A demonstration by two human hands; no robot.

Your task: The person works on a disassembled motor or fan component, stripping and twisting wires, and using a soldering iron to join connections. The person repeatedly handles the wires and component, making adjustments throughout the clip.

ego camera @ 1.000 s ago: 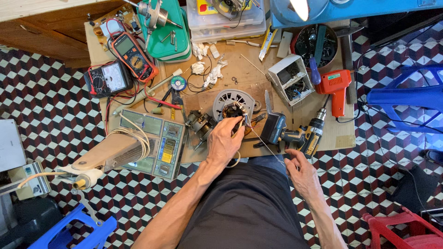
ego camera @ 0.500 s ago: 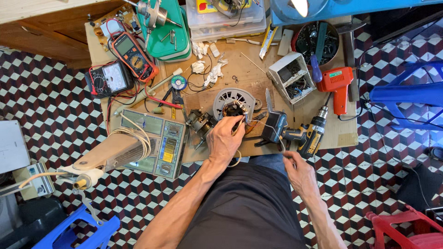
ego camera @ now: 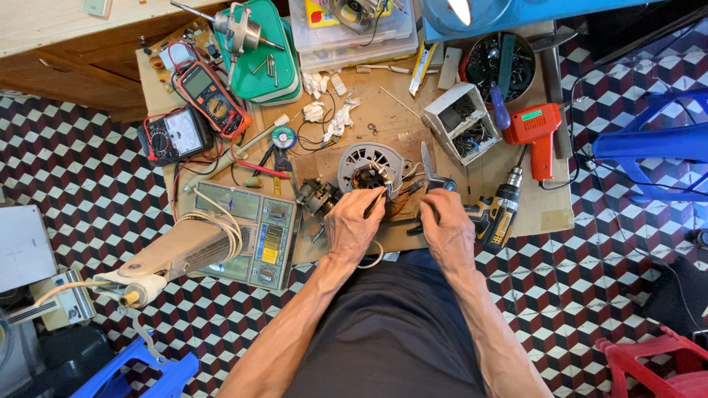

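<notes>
Up from the near edge of the bench (ego camera: 549, 221), the right hand (ego camera: 446, 225) has come to a black tool by the motor, fingers curled on it. Beside it, the left hand (ego camera: 354, 225) pinches a thin tool against the round grey motor (ego camera: 371, 168) mid-bench. Farther back sit multimeters (ego camera: 210, 88) and a green tray (ego camera: 258, 59).

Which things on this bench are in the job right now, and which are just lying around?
In hand:
left hand on the round grey motor
right hand at the dark tool beside the motor

Lying about:
orange multimeter
black meter
orange glue gun
cordless drill
green trays
bowl of screws
</notes>
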